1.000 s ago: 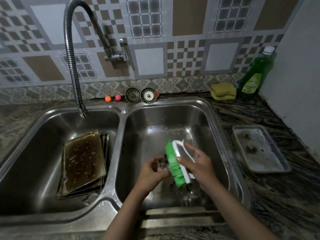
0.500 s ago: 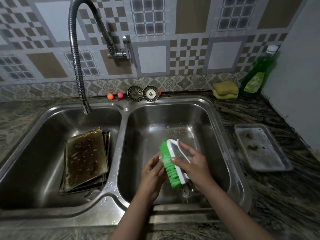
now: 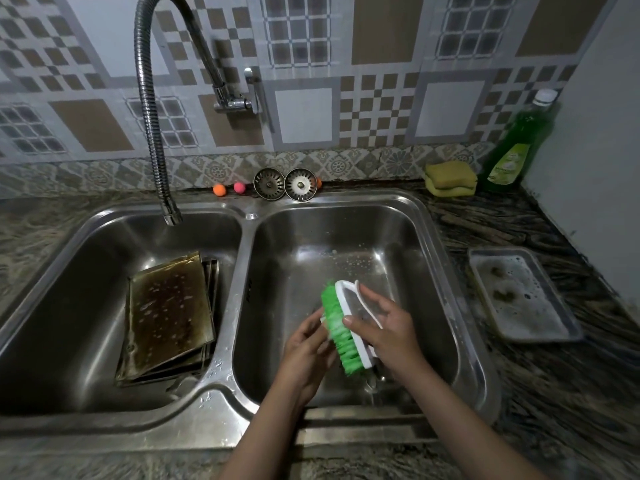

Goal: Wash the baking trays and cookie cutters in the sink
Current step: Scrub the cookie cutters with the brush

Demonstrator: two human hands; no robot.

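Note:
Over the right basin of the steel double sink [image 3: 429, 237], my right hand [image 3: 389, 332] grips a white scrubbing brush with green bristles [image 3: 341, 336]. My left hand [image 3: 306, 348] presses against the bristles, closed on a small object that its fingers and the brush mostly hide. A stack of dark, stained baking trays [image 3: 168, 315] leans in the left basin. A soapy metal tray [image 3: 521, 294] lies on the counter to the right.
The flexible faucet [image 3: 149, 133] hangs over the left basin. Two sink strainers [image 3: 285, 184] and small coloured balls [image 3: 228, 188] sit on the back ledge. Yellow sponges [image 3: 450, 178] and a green dish soap bottle [image 3: 516, 147] stand at the back right corner.
The brush and both hands have shifted a little left and up in the basin while rubbing together. The view has drifted slightly. The trays have not moved.

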